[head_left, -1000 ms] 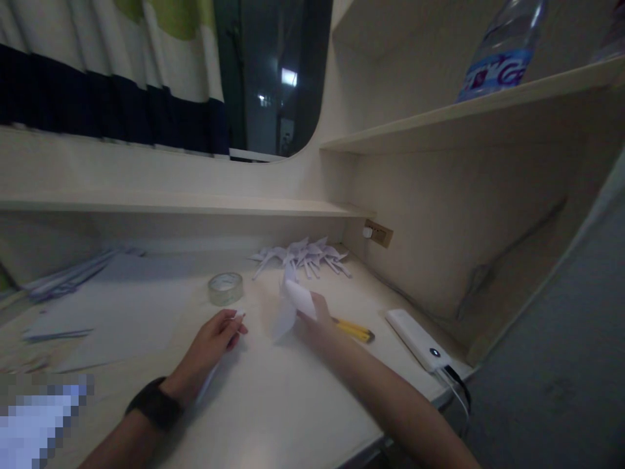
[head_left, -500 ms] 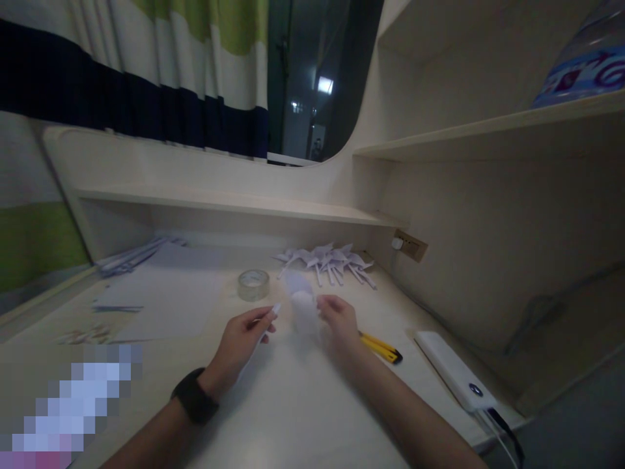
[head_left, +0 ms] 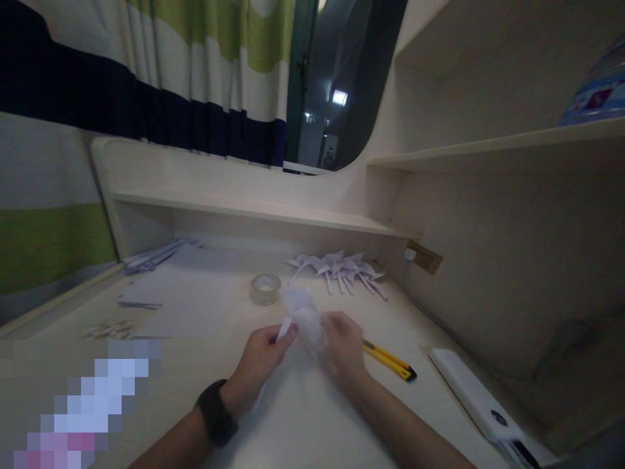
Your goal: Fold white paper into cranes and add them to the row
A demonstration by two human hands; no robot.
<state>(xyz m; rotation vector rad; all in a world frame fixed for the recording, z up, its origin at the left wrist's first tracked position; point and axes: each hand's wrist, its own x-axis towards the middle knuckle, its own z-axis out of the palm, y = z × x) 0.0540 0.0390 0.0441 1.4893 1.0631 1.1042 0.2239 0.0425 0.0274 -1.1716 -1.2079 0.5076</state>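
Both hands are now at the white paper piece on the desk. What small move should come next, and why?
Probably bring the strip into the folded paper and press them together. The left hand pinches a narrow white strip whose upper end is right beside the folded paper held by the right hand, though contact is unclear. Finished paper pinwheels lie behind, and the tape roll is near.

Pale desk, tape roll, yellow cutter, folded paper pinwheels, power bank
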